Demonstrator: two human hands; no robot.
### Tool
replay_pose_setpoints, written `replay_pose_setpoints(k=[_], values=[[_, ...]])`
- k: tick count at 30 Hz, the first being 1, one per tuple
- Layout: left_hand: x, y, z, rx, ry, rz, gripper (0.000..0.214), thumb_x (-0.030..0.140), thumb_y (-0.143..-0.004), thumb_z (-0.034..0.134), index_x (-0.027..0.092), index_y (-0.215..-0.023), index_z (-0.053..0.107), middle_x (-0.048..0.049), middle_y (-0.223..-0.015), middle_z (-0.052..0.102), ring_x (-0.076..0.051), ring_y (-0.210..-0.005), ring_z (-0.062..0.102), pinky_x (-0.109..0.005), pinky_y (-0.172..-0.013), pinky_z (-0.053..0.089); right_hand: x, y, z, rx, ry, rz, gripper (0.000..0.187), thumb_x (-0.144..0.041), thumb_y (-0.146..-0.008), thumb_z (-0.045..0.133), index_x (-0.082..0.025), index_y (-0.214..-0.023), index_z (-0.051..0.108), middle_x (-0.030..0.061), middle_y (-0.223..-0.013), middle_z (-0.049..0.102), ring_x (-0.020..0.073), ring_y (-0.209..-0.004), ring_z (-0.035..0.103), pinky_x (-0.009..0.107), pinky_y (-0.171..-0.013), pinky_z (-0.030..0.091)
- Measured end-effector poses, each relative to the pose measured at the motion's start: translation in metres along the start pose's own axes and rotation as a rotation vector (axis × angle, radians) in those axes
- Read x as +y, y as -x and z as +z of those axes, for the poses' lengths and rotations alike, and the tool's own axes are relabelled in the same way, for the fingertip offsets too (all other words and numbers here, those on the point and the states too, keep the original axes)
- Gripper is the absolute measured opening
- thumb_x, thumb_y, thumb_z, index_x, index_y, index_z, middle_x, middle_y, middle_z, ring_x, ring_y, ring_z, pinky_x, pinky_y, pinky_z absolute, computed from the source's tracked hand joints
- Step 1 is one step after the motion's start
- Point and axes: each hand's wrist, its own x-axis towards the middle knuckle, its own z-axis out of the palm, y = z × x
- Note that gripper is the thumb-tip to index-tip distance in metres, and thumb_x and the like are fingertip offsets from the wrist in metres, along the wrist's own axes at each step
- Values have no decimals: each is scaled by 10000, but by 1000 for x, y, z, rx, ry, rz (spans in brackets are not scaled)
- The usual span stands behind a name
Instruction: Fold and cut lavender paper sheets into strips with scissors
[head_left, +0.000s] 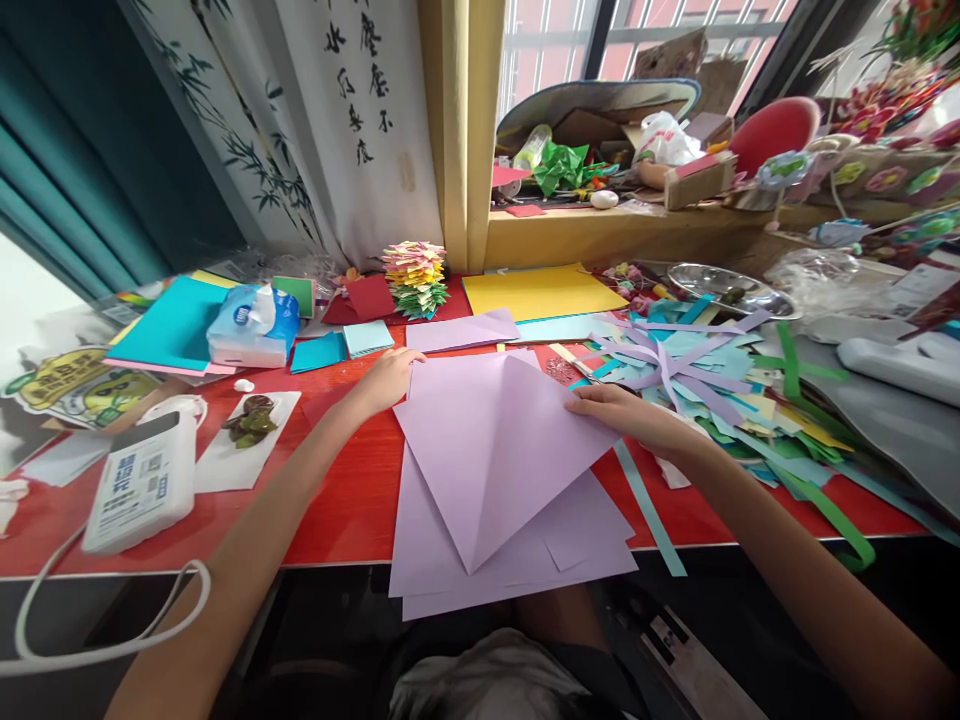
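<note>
A lilac paper sheet (487, 450), folded into a kite-like point, lies on a stack of lilac sheets (525, 565) at the front of the red table (352, 500). My left hand (386, 380) rests on the sheet's upper left corner, fingers curled down onto it. Fingers pressed together, my right hand (622, 410) pinches the folded sheet's right corner.
A pile of coloured paper strips and scraps (712, 390) lies to the right. Teal sheets (172, 325), a tissue pack (251, 325), a white device with a cord (142, 480), yellow card (540, 290) and a folded paper stack (415, 275) lie around. The windowsill (637, 225) holds clutter.
</note>
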Motion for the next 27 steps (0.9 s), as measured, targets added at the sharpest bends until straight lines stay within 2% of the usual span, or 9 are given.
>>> replay_pose_setpoints(k=[6, 10, 13, 16, 18, 20, 21, 24, 27], values=[[-13, -25, 9, -77, -117, 99, 500, 32, -706, 312, 158, -1119, 562, -81, -1106, 579, -231, -1055, 437, -333, -905, 367, -2, 27, 0, 1, -141, -22, 293, -475, -771, 511, -188, -765, 571, 35, -766, 580, 160, -658, 539, 266, -564, 401], [-18, -34, 7, -111, -178, 102, 439, 42, -676, 361, 168, -1012, 613, -93, -989, 594, -245, -980, 442, -338, -838, 384, 7, 38, 8, 45, -275, 23, 287, -471, -792, 495, -189, -819, 545, 31, -769, 579, 149, -657, 544, 247, -546, 400], [-19, -40, 6, -114, -223, 94, 385, 51, -678, 374, 162, -939, 635, -109, -954, 587, -254, -960, 442, -346, -814, 381, 19, 39, 16, 93, -213, 39, 298, -475, -815, 453, -197, -882, 535, 45, -822, 599, 182, -718, 575, 267, -568, 430], [-16, -42, 8, -99, -262, 103, 354, 76, -733, 350, 143, -946, 625, -126, -964, 581, -258, -962, 442, -364, -833, 365, 28, 38, 24, 190, 25, 4, 368, -471, -845, 401, -196, -1064, 510, 94, -966, 611, 251, -861, 591, 356, -669, 477], [-13, -43, 10, -87, -277, 125, 342, 126, -798, 319, 134, -982, 607, -126, -1013, 582, -248, -971, 447, -371, -871, 344, 30, 44, 32, 437, 276, -131, 463, -440, -841, 442, -157, -1208, 443, 154, -1124, 559, 309, -1038, 528, 455, -822, 448], [-9, -43, 13, -75, -289, 145, 342, 192, -848, 295, 134, -1003, 595, -122, -1052, 579, -238, -988, 451, -373, -913, 315, 30, 57, 45, 686, 527, -382, 555, -389, -830, 502, -106, -1291, 378, 197, -1250, 473, 330, -1191, 407, 506, -959, 354], [-8, -43, 14, -69, -295, 148, 344, 221, -861, 291, 134, -1001, 593, -122, -1057, 578, -237, -996, 451, -372, -924, 306, 29, 66, 53, 710, 619, -529, 567, -359, -836, 513, -98, -1314, 357, 198, -1282, 451, 314, -1232, 368, 491, -995, 333], [-8, -43, 17, -51, -312, 126, 349, 255, -868, 292, 121, -961, 600, -134, -1028, 588, -244, -994, 460, -378, -922, 309, 27, 89, 79, 435, 853, -988, 502, -315, -848, 520, -143, -1307, 412, 130, -1328, 460, 257, -1281, 329, 439, -1041, 325], [-10, -44, 17, -33, -322, 72, 340, 260, -862, 304, 118, -910, 608, -145, -975, 601, -257, -985, 477, -402, -917, 313, 29, 97, 101, 268, 983, -1198, 396, -192, -874, 466, -160, -1269, 472, 49, -1332, 479, 199, -1284, 339, 419, -1085, 283]])
